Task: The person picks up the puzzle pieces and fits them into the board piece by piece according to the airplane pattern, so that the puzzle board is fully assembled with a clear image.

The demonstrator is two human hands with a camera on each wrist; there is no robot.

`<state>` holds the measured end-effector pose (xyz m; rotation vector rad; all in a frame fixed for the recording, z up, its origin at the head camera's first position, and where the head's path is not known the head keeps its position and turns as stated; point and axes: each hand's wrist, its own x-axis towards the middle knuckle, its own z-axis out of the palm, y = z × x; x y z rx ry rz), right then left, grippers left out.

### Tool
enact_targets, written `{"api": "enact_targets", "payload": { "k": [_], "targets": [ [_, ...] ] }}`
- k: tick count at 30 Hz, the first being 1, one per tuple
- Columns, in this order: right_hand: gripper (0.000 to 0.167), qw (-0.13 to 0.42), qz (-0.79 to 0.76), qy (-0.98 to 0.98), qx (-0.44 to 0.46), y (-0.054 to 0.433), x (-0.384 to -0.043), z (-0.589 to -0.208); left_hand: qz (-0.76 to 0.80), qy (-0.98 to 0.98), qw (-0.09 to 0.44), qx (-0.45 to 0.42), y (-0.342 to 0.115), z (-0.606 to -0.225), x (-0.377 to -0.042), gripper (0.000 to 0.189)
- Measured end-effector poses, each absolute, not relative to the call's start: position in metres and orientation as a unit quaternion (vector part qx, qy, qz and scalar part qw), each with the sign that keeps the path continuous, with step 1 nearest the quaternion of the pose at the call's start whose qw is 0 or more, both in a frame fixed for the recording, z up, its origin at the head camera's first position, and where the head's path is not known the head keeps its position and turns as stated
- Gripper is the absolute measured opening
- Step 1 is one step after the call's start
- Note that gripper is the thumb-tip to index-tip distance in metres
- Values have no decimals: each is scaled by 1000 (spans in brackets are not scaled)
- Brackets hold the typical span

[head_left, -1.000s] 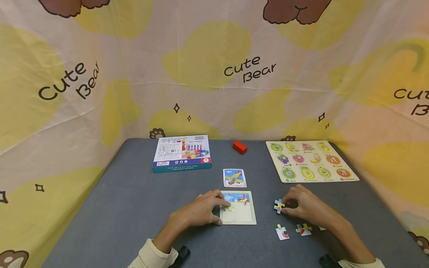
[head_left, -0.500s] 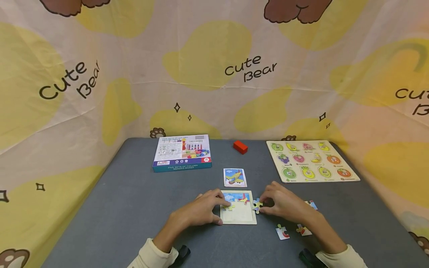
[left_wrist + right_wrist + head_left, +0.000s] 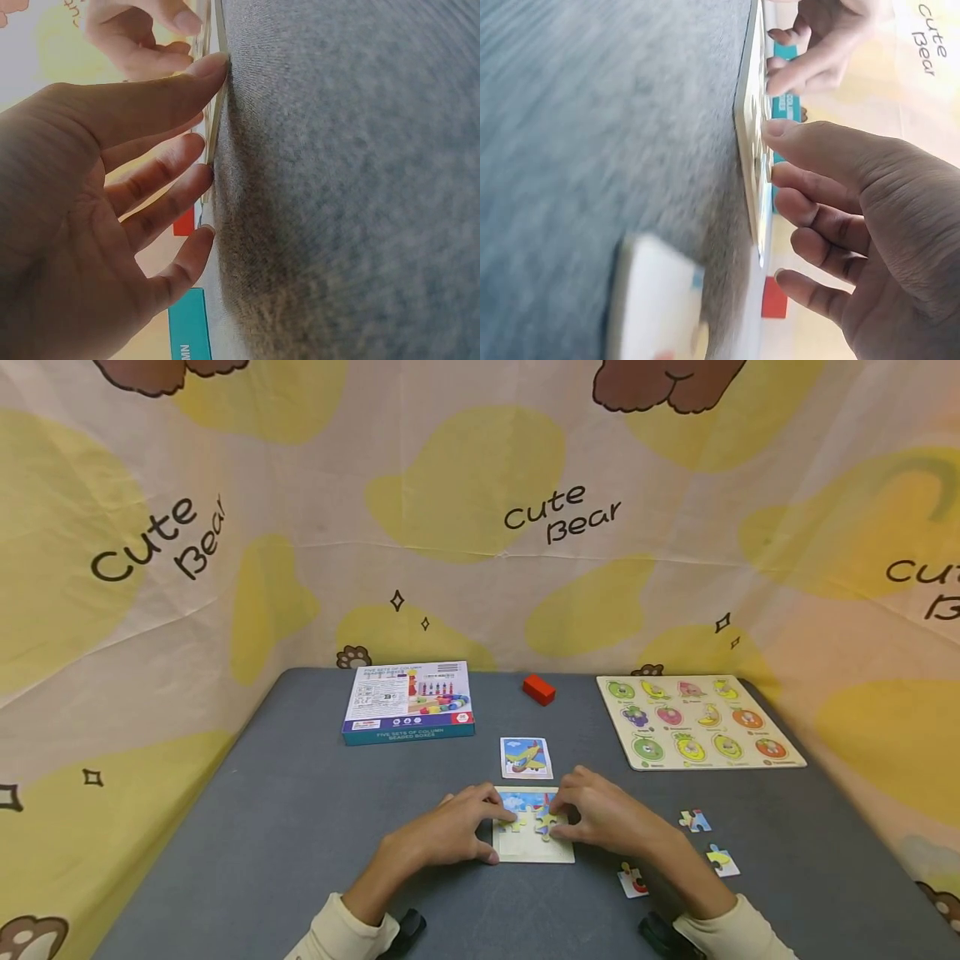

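Observation:
A shallow jigsaw tray (image 3: 534, 852) lies flat in the head view, with blue-sky pieces (image 3: 516, 800) along its far side and a yellow piece at its left. My left hand (image 3: 450, 827) rests at the tray's left side, thumb on the near-left edge and index finger over the pieces; its fingers look relaxed in the left wrist view. Over the tray's right half, my right hand (image 3: 611, 810) pinches a yellow-and-blue jigsaw piece (image 3: 545, 827) between thumb and index finger. Just beyond the tray is a picture card (image 3: 526, 758) of a yellow plane.
Loose jigsaw pieces lie right of the tray: one (image 3: 632, 881) near my right forearm, others (image 3: 694, 820) (image 3: 722, 861) farther right. Behind stand a bead-set box (image 3: 408, 703), a red block (image 3: 538, 689) and a fruit board (image 3: 697, 722). A printed cloth (image 3: 465, 510) hangs behind the table.
My right hand has carried the jigsaw piece leftward from the table on the right to above the tray. The left hand has stayed in place.

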<state>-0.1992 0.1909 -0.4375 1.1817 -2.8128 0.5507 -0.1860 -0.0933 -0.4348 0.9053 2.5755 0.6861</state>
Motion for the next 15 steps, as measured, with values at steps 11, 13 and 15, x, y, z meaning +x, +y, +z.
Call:
{"api": "enact_targets", "payload": {
  "k": [11, 13, 15],
  "targets": [
    [16, 1, 180, -909, 376, 171, -203, -437, 246, 902, 169, 313, -94, -434, -186, 55],
    [16, 5, 184, -906, 380, 170, -203, -438, 245, 902, 167, 314, -94, -434, -186, 54],
    [15, 7, 188, -904, 384, 169, -203, -438, 245, 902, 166, 315, -94, -434, -186, 54]
  ]
}}
